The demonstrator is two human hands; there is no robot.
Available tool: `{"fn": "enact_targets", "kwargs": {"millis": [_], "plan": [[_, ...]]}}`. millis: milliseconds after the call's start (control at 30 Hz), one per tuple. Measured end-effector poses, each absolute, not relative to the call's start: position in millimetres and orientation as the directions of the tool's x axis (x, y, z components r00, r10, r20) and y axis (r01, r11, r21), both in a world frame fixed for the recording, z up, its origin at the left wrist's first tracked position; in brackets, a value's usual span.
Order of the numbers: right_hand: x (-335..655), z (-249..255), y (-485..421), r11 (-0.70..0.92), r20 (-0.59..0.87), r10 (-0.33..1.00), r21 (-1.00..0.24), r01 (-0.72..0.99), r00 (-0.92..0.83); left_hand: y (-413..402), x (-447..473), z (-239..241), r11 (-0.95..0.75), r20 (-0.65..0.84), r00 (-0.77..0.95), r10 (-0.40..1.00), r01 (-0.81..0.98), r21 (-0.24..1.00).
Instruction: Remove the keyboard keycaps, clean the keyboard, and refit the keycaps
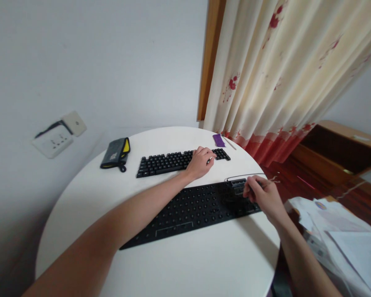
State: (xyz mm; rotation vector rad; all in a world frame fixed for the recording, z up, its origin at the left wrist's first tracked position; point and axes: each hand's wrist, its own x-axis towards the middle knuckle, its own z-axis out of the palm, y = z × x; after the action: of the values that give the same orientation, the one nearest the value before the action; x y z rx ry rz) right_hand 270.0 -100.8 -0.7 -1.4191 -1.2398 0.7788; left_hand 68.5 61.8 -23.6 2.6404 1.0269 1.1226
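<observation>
Two black keyboards lie on a round white table [204,264]. My left hand [200,161] rests with curled fingers on the right part of the far keyboard [167,162]. My right hand [261,196] is closed in a pinch over the right end of the near keyboard [191,210], which has its keycaps off. It grips a thin wire tool I cannot make out clearly; a wire loop [244,176] shows just beyond the fingers.
A grey and yellow pouch [116,154] lies at the table's far left. A purple piece [218,140] and a thin stick [229,143] sit by the curtain [281,82]. Papers [336,231] are piled at the right. A wall socket [53,142] is at left.
</observation>
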Motion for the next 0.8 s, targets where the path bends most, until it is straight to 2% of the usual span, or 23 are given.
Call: {"fn": "enact_targets", "kwargs": {"millis": [100, 200, 300, 433, 533, 700, 800], "plan": [[262, 17, -62, 0.195, 0.28, 0.911, -0.939, 0.283, 0.302, 61, 68, -23, -0.801, 0.612, 0.531, 0.586, 0.494, 0.338], [251, 27, -17, 0.246, 0.347, 0.895, -0.908, 0.34, 0.279, 63, 68, -23, -0.829, 0.638, 0.541, 0.548, 0.452, 0.328], [239, 25, 14, 0.264, 0.363, 0.906, -0.887, 0.378, 0.218, 67, 67, -25, -0.841, 0.672, 0.523, 0.524, 0.44, 0.314], [230, 6, 29, 0.261, 0.368, 0.894, -0.892, 0.369, 0.257, 72, 66, -28, -0.815, 0.642, 0.523, 0.561, 0.486, 0.316], [230, -9, 27, 0.248, 0.342, 0.897, -0.914, 0.321, 0.28, 74, 67, -30, -0.793, 0.604, 0.53, 0.594, 0.51, 0.333], [234, -18, 23, 0.127, 0.138, 0.958, -0.99, 0.057, 0.252, 74, 70, -33, -0.803, 0.583, 0.563, 0.587, 0.5, 0.325], [234, -23, 24, 0.131, 0.135, 0.956, -0.991, 0.032, 0.261, 74, 72, -35, -0.817, 0.601, 0.566, 0.564, 0.49, 0.305]]}}
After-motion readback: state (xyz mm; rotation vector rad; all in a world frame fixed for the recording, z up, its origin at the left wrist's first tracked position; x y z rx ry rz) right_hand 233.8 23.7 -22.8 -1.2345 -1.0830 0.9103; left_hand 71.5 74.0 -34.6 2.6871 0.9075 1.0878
